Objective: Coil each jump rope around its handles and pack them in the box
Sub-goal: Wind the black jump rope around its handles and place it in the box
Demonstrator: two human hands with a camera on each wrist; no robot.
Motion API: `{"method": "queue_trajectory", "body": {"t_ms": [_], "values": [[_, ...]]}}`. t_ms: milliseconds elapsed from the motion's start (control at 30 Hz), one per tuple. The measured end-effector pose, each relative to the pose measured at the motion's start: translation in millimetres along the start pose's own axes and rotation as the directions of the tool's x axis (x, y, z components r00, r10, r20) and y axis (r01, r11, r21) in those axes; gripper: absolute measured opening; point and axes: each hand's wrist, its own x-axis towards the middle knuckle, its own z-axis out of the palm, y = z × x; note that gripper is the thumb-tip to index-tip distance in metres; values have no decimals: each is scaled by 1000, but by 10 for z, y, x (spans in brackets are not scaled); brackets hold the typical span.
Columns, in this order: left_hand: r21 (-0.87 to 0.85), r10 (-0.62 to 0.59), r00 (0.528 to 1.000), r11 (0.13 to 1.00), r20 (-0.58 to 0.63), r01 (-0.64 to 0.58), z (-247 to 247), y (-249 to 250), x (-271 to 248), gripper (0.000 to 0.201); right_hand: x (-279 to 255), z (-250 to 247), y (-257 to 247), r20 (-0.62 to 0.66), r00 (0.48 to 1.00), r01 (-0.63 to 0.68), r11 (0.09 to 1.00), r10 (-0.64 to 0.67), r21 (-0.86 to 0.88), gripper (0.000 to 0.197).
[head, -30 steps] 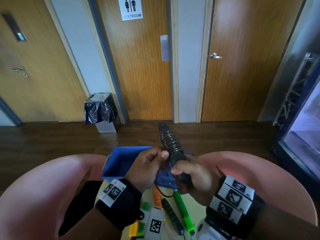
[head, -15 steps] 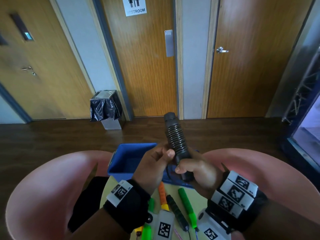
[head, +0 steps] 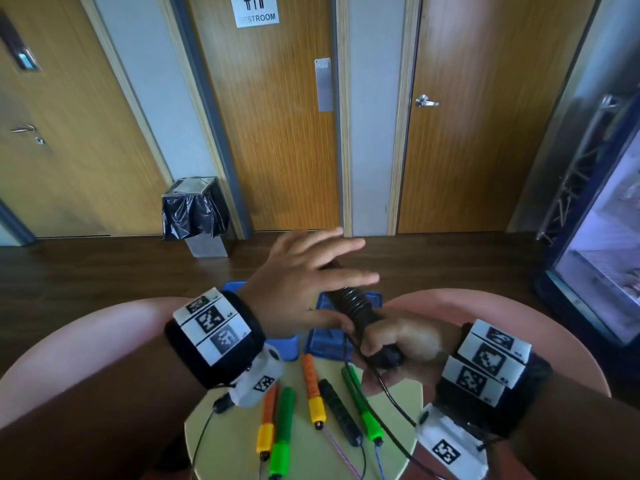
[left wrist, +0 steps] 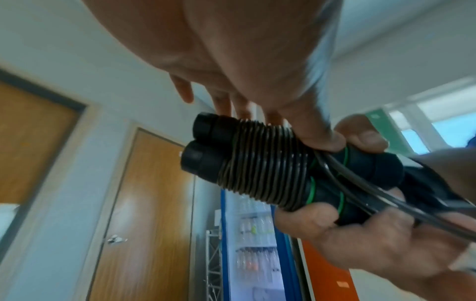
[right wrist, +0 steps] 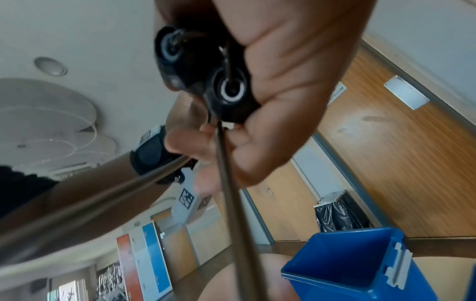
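**Black rope part-coiled, held above the box**

Your left hand (head: pixel 301 289) sits at 12 o'clock of the round table (head: pixel 225 441), raised above it. Its fingers (head: pixel 349 245) are spread straight over the top of the black handles (left wrist: pixel 257 169), while its thumb (left wrist: pixel 322 134) presses the cord (left wrist: pixel 360 183) against the coil, so the hand is released rather than clenched, with only the thumb on the cord.

Below it, from 9 o'clock toward 3 o'clock on the table, lie 5 loose handles: an orange-and-yellow handle (head: pixel 267 424), a green handle (head: pixel 282 434), a second orange-and-yellow handle (head: pixel 313 393), a black handle (head: pixel 341 412) and a second green handle (head: pixel 362 407). They lie side by side, close together, with thin cords trailing off toward 6 o'clock.

The blue box (right wrist: pixel 355 264) stands open at 12 o'clock on the table, directly under the raised handles.

Your right hand (head: pixel 405 344) is at 2 o'clock, clenched round the lower ends of the 2 black handles, which are held together and tilted. Tight turns of cord cover their upper half; the lower half is bare. The loose length of cord runs from your right hand toward 5 o'clock.
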Motion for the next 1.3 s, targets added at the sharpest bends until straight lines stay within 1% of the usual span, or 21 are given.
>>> {"method": "queue_trajectory", "body": {"t_ms": [67,167,267,333,433,500,567,633,667,733,800,833,900,933,967,1033,1067,1100,1167,1233,1300], "values": [[106,131,988,985,79,-139,-81,36,48,55,-50,23,-6,-18,1000,-26,998,26,-50,42],[104,266,944,951,198,-290,-138,89,131,59,-90,65,2,-28,999,-41,993,38,-107,37],[167,326,903,910,281,-380,-113,164,147,58,-93,85,43,-30,999,-47,986,43,-158,39],[179,332,890,900,311,-398,-84,197,115,53,-104,110,61,-31,999,-44,983,39,-177,35],[123,299,915,932,270,-341,-58,203,41,50,-110,156,25,-30,999,23,977,-30,-211,38],[100,233,942,959,243,-264,-25,162,-32,49,-117,156,-5,-97,983,110,922,-156,-372,39],[58,113,968,990,225,-129,33,93,-144,45,-141,78,45,-150,948,175,852,-281,-493,53],[-42,-87,975,994,203,98,102,44,-289,42,-212,6,141,-222,911,179,818,-348,-546,57],[-114,-205,958,966,198,230,141,46,-355,43,-256,9,174,-233,880,205,774,-413,-599,55],[-310,-410,888,833,208,458,207,130,-439,46,-293,54,221,-219,805,217,617,-552,-757,56],[-520,-550,809,639,208,567,280,276,-464,48,-227,90,252,-206,740,156,462,-640,-873,69],[-621,-597,774,528,213,579,316,350,-458,49,-185,95,256,-227,731,104,434,-643,-895,80],[-781,-658,711,300,246,548,380,475,-439,51,-110,96,231,-274,741,49,457,-613,-888,91],[-826,-678,685,205,267,525,400,518,-428,53,-87,96,204,-290,746,78,511,-599,-856,88],[-855,-692,664,132,283,501,416,553,-415,55,-76,107,171,-300,759,130,586,-578,-800,78],[-879,-721,624,44,301,475,417,596,-391,58,-61,110,136,-297,785,242,711,-544,-661,39],[-888,-733,607,7,308,459,406,607,-379,57,-53,113,134,-298,788,266,735,-539,-624,22],[-898,-736,599,-27,315,438,388,612,-368,56,-57,126,134,-297,779,283,732,-552,-620,13],[-908,-731,601,-60,323,414,350,613,-352,55,-32,118,168,-308,734,305,699,-605,-646,14],[-912,-736,600,-60,315,406,316,628,-353,60,-22,114,187,-286,719,307,659,-633,-687,32],[-908,-750,584,-51,310,415,296,644,-345,58,-5,100,209,-253,716,297,611,-651,-734,52]]}}
